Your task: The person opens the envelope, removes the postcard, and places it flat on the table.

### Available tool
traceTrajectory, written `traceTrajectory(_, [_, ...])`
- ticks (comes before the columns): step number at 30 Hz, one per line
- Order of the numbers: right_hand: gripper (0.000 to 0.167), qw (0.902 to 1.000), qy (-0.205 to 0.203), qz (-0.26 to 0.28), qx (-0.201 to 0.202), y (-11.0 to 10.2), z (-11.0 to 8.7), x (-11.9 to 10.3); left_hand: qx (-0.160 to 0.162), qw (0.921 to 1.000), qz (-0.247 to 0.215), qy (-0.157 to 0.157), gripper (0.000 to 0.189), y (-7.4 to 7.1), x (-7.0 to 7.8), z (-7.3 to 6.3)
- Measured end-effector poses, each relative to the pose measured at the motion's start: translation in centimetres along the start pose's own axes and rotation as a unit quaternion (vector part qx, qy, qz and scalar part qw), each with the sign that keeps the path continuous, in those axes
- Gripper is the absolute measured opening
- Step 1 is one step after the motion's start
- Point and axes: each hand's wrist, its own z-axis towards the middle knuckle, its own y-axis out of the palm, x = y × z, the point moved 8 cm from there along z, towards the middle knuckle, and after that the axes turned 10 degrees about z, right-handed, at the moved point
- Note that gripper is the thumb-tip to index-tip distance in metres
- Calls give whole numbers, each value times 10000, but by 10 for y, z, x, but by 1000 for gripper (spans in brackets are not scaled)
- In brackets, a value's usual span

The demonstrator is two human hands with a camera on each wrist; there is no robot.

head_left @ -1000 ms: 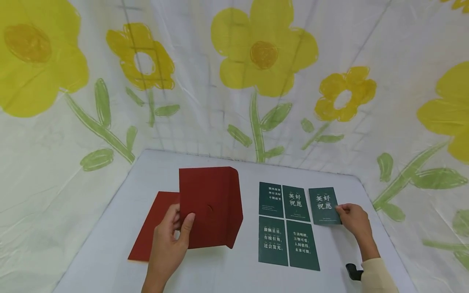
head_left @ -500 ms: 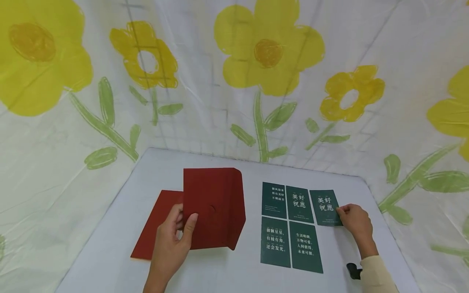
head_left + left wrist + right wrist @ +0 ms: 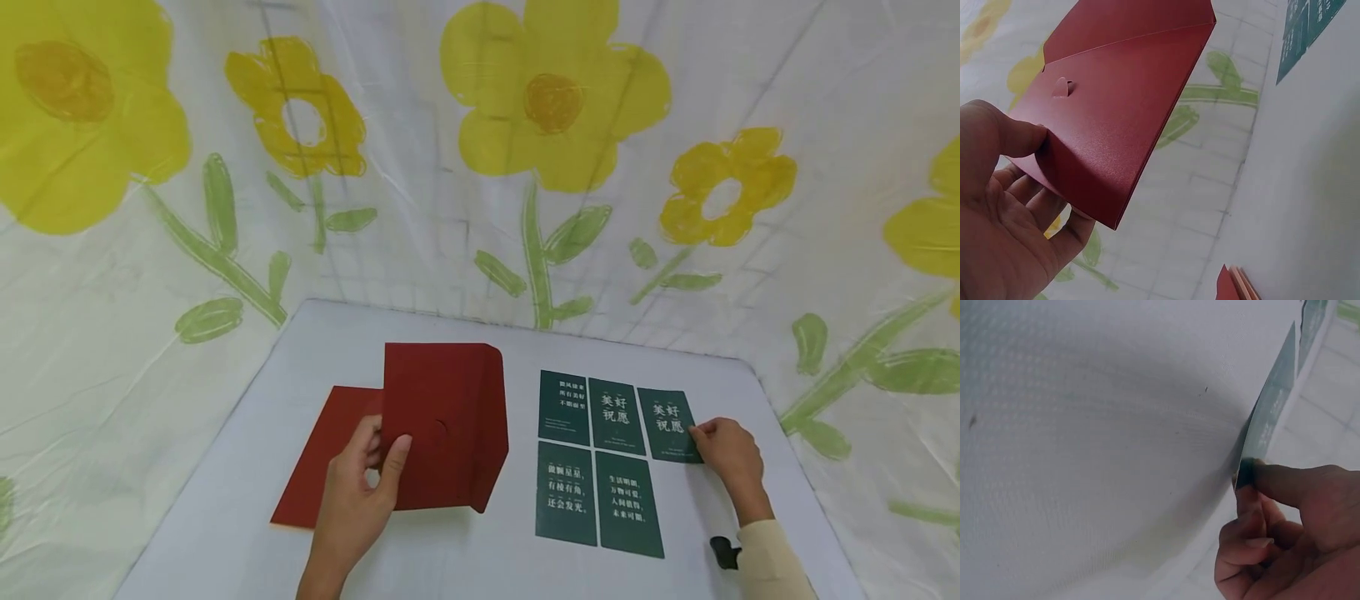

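My left hand (image 3: 356, 504) holds a red envelope (image 3: 435, 400) above the table, thumb on its front and fingers behind. Its flap (image 3: 1129, 28) stands folded out, and a small cut tab shows on the front in the left wrist view. At the right, my right hand (image 3: 729, 458) pinches the lower right corner of a dark green card (image 3: 669, 423) with white characters. In the right wrist view that card (image 3: 1266, 419) tilts, with thumb and a finger on its end. Several similar green cards (image 3: 564, 408) lie in two rows to its left.
More red envelopes (image 3: 318, 467) lie stacked behind the left hand, partly covered by it. A small black object (image 3: 723, 552) sits by the right sleeve (image 3: 772, 558). The white table (image 3: 450, 562) ends at a flower-printed curtain (image 3: 420, 250).
The green card in my right hand has come left and down, closer to the card beside it. My left hand still holds the envelope. The view has shifted slightly.
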Motion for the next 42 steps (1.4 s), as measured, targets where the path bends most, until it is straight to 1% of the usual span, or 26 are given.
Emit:
traceTrajectory(11, [33,9999,-33,-67,71,3,0,-6,-13,10000,-41,64,18,-2,1,-3])
traceTrajectory(14, [32,9999,-62,-63,80,4,0,-7,-12,10000,-29,28,18,-3,1,-4])
traceTrajectory(18, [31,10000,-66,-66,27,6,2,-9,1,10000,-29,-19,17,-4,0,-5])
traceTrajectory(24, [31,9999,-90,-114,-46,5,3,-12,63,10000,-33,25,18,-5,0,-5])
traceTrajectory(29, [30,9999,-70,-137,-6,3,-1,-10,-44,9999,-116,13,22,-1,3,-1])
traceTrajectory(31, [30,9999,-63,-108,95,3,-4,-10,-120,9998,-171,-19,22,1,4,-1])
traceTrajectory(33, [29,9997,-148,-20,216,2,-10,-15,-193,9996,-212,-56,21,3,5,0])
traceTrajectory(34, [29,9991,-289,49,305,2,-14,-20,-226,9995,-226,-69,21,4,5,0])
traceTrajectory(36, [30,9960,-703,250,489,-1,-23,-41,-265,9993,-261,-81,21,5,6,0])
traceTrajectory(38, [32,9886,-1275,541,582,-5,-37,-74,-266,9992,-290,-84,21,6,7,-1])
traceTrajectory(40, [33,9763,-1923,838,533,-9,-55,-115,-246,9991,-324,-87,21,6,8,-1])
traceTrajectory(42, [30,9603,-2539,1141,194,-8,-77,-156,-238,9989,-387,-82,21,8,9,-2])
